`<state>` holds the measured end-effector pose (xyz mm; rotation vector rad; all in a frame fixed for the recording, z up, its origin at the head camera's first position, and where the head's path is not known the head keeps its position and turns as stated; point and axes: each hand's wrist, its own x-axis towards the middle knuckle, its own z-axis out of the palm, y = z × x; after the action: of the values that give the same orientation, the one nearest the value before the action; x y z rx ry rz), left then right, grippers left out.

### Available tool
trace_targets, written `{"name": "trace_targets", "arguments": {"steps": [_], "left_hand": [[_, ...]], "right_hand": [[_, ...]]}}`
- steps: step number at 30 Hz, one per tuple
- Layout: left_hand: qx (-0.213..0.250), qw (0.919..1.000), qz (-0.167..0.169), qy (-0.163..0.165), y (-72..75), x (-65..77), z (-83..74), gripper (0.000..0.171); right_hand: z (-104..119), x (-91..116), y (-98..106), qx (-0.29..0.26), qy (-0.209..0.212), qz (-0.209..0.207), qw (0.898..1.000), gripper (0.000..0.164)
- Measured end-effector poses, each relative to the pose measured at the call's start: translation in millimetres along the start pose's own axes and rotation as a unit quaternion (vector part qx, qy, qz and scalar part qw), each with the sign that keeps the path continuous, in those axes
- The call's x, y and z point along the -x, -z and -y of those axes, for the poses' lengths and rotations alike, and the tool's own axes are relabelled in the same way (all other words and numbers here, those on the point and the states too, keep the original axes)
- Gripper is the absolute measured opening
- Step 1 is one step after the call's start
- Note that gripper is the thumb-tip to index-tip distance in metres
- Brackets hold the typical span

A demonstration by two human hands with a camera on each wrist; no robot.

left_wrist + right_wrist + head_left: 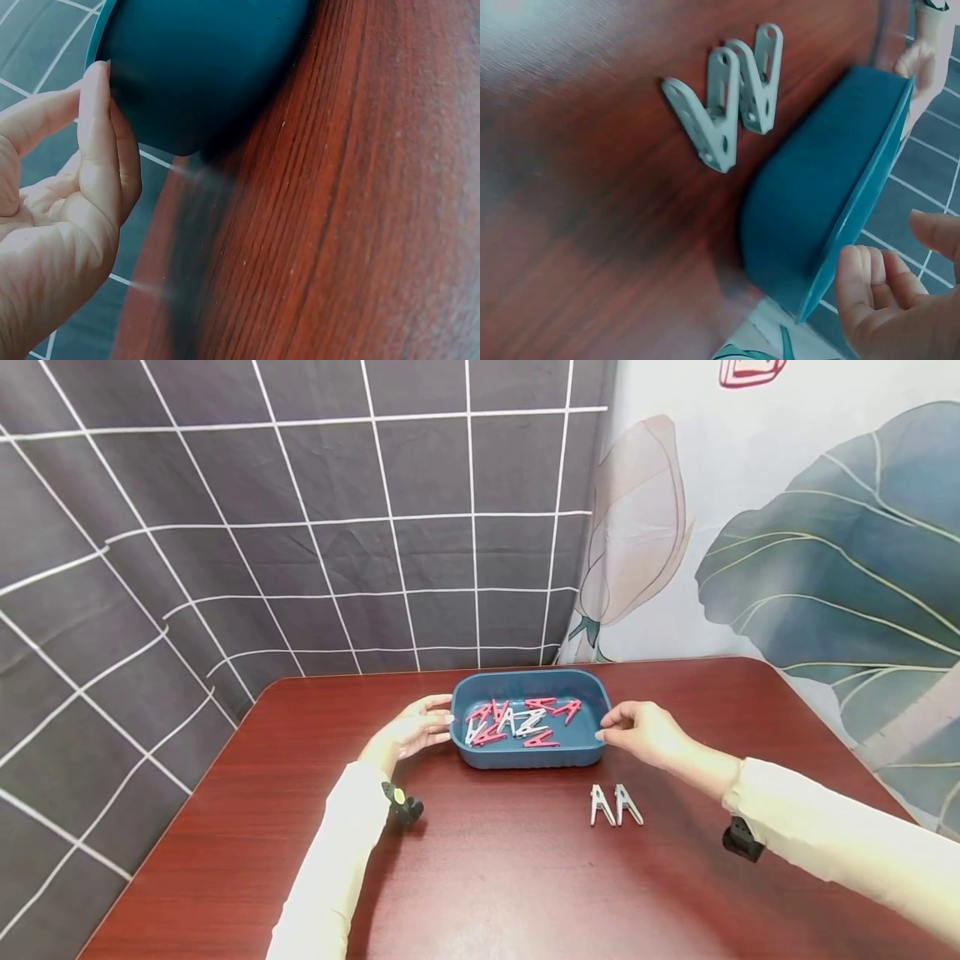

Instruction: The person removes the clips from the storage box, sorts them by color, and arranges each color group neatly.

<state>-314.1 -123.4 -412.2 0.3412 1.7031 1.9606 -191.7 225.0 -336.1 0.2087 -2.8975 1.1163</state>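
Note:
A blue plastic bin point(528, 758) stands on the table, with several red clothespins point(542, 740) and white clothespins point(530, 723) lying loose inside. My left hand point(417, 727) is at its left end, fingers extended and fingertips against the wall near the rim. At the opposite end is my right hand point(643, 730), its bent fingertips right at the rim; in the right wrist view the thumb stands apart from the fingers. Two white clothespins point(724, 105) lie side by side on the table, in front of the bin's right part.
The reddish-brown wooden table point(480, 877) has its far edge just behind the bin. Beyond it hang a dark gridded curtain point(337, 552) and a pale curtain with leaf and flower prints point(675, 593). Both wrists wear small black devices point(742, 840).

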Motion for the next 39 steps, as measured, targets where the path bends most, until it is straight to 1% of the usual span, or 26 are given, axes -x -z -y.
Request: {"name": "trace_targets", "arguments": {"steps": [3, 7, 10, 15, 19, 22, 26, 29, 32, 36, 39], "left_hand": [[0.0, 1.0, -0.004, 0.001, 1.1, -0.7, 0.3, 0.053], [-0.002, 1.0, -0.001, -0.001, 1.6, -1.9, 0.2, 0.054], [0.0, 1.0, -0.001, 0.001, 1.7, -2.5, 0.8, 0.054], [0.003, 1.0, -0.008, 0.001, 2.3, -2.6, 2.8, 0.053], [0.005, 1.0, -0.003, -0.001, 2.6, -3.3, 4.4, 0.052], [0.011, 0.9999, -0.006, 0.001, 2.5, -3.4, 4.8, 0.052], [0.008, 0.9999, -0.006, 0.003, 2.0, -3.3, 4.2, 0.053], [0.007, 1.0, -0.005, 0.003, 1.3, -3.0, 3.5, 0.053], [0.01, 0.9999, -0.008, 0.002, 0.4, -2.7, 3.2, 0.053], [0.009, 0.9999, -0.011, 0.001, -0.5, -2.4, 3.5, 0.052], [0.007, 0.9999, -0.013, 0.001, -0.3, -2.2, 4.3, 0.052]], "right_hand": [[5, -11, -6, 0.002, 0.025, -0.003, 1.0, 0.026], [8, -25, -19, 0.004, 0.061, -0.004, 0.998, 0.023], [9, -35, -30, 0.022, 0.096, -0.003, 0.995, 0.02], [8, -51, -44, 0.04, 0.144, 0.018, 0.989, 0.019], [6, -64, -49, 0.051, 0.156, 0.039, 0.986, 0.02], [6, -72, -52, 0.064, 0.163, 0.048, 0.983, 0.02], [8, -80, -57, 0.079, 0.184, 0.053, 0.978, 0.021], [11, -85, -60, 0.094, 0.202, 0.062, 0.973, 0.021], [14, -90, -64, 0.12, 0.213, 0.084, 0.966, 0.02], [18, -93, -68, 0.156, 0.212, 0.116, 0.958, 0.02], [19, -95, -72, 0.169, 0.205, 0.134, 0.955, 0.023]]}}
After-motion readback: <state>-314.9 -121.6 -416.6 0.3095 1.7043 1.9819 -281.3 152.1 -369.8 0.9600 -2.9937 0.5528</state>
